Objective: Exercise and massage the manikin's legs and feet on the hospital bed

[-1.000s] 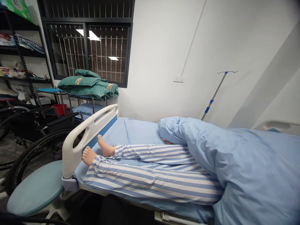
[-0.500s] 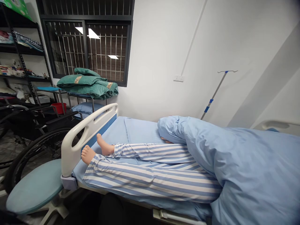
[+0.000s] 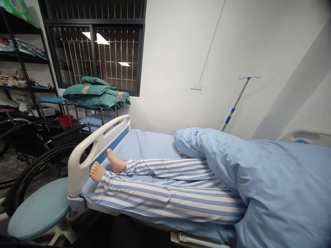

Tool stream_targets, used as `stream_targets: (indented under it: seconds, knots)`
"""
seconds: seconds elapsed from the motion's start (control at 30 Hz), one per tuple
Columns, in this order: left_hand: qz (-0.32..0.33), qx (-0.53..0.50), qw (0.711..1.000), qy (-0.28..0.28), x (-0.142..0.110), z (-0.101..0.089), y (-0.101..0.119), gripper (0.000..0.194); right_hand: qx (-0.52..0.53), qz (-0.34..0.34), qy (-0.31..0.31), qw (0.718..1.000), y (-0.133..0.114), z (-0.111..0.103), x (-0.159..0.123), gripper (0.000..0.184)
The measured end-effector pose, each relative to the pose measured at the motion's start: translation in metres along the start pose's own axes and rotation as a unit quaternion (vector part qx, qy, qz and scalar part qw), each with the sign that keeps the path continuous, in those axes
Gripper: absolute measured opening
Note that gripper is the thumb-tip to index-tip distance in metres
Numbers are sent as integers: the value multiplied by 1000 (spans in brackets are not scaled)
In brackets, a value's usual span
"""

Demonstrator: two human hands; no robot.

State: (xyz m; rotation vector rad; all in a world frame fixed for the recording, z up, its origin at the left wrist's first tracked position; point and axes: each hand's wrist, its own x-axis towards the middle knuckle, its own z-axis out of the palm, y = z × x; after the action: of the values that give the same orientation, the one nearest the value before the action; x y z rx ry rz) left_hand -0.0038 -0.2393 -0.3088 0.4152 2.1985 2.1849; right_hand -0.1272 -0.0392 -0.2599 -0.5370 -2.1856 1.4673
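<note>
Neither of my hands is in view. A figure in blue-and-white striped pyjama trousers (image 3: 165, 196) lies on a hospital bed (image 3: 152, 144), its bare feet (image 3: 106, 167) near the white footboard (image 3: 98, 144). A light blue quilt (image 3: 271, 186) covers the upper body and is folded back at the thighs. A small bit of a hand shows under the quilt's fold.
A round blue stool (image 3: 38, 208) stands at the bed's foot, beside a wheelchair (image 3: 31, 151). Folded green blankets (image 3: 98, 94) lie on a rack under the barred window (image 3: 95, 48). Shelves (image 3: 18, 69) fill the left wall. An IV pole (image 3: 236, 101) leans behind the bed.
Only the camera has shifted slightly; nothing on the bed has moved.
</note>
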Motion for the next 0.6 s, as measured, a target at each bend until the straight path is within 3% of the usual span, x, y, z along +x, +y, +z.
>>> stream_targets:
  seconds: [0.17, 0.27, 0.33, 0.47, 0.6]
  knots:
    - [28, 14, 999, -13, 71, 50, 16, 55, -6, 25, 25, 999, -7, -6, -7, 51]
    - [39, 22, 999, -14, 101, 65, 24, 52, -23, 31, 14, 999, -8, -6, -7, 58]
    - [44, 28, 999, -14, 114, 69, 28, 51, -26, 15, 7, 1000, -8, -6, -6, 54]
    - [48, 38, 998, -16, 121, 69, 29, 50, 9, 2, 22, 1000, -1, -1, 2, 46]
    - [48, 46, 998, -20, 101, 54, 24, 54, 31, 96, 47, 994, 13, 9, 15, 48]
